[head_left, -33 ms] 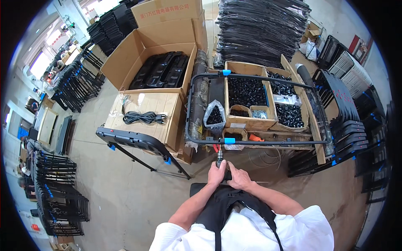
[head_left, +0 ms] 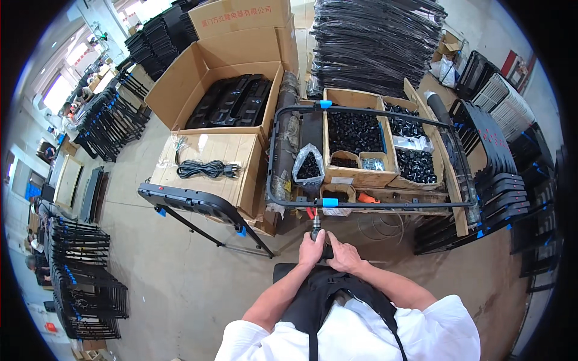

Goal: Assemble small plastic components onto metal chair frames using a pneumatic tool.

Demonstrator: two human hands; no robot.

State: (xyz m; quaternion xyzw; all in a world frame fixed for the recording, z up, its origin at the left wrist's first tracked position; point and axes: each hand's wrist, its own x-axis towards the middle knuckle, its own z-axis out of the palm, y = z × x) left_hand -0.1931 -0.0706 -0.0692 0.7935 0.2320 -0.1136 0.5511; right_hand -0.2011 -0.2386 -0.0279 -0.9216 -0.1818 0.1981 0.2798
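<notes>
Your left hand (head_left: 312, 249) has its fingers closed around a power drill (head_left: 316, 223), its nose near the closest bar of the black frame (head_left: 391, 206), beside a blue clip (head_left: 330, 203). Your right hand (head_left: 344, 256) meets the drill too (its fingers' grip I cannot tell).

Black frame (head_left: 391, 206), blue clips (head_left: 330, 203)
Left of the frame: tan carton (head_left: 211, 153), black cable (head_left: 208, 169); below it: silver drill chuck (head_left: 316, 222), white shirt (head_left: 361, 331).
</notes>
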